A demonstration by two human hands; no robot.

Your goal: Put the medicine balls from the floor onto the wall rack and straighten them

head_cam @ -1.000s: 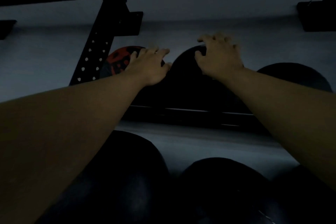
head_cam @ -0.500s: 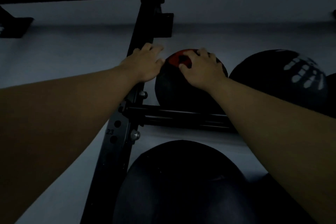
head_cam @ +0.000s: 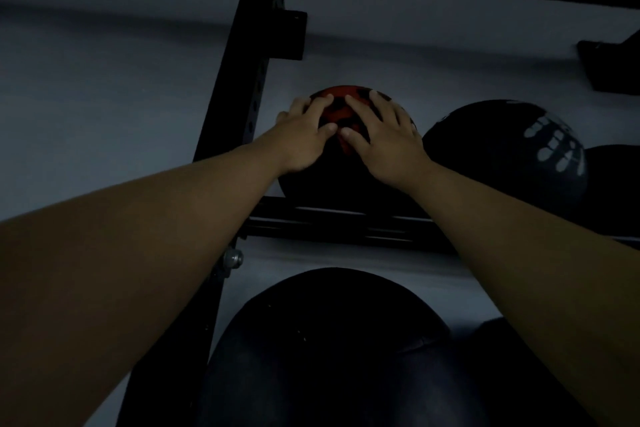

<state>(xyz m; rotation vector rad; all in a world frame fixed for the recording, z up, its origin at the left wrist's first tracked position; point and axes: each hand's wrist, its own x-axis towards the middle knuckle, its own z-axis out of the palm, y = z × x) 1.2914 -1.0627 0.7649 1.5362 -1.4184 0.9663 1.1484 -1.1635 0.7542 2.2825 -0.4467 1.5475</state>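
Red-and-black medicine ball (head_cam: 341, 163) sits under both hands: left hand (head_cam: 304, 135) and right hand (head_cam: 384, 135) press spread fingers over its top.

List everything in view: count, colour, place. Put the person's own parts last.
Red-marked medicine ball: 1, black with red top, on upper rack rail beside the upright.
White-marked medicine ball: 1, black with white marks, right of the red-marked one.
Partly visible ball: 1, dark, far right edge.
Lower medicine ball: 1, black, on the tier below.
Rack upright: 1, black, perforated, left of centre.
Rack rail: 1, black, under the upper balls.
Wall: grey, behind.
Left hand: fingers spread on the red-marked ball.
Right hand: the same, on its right side.
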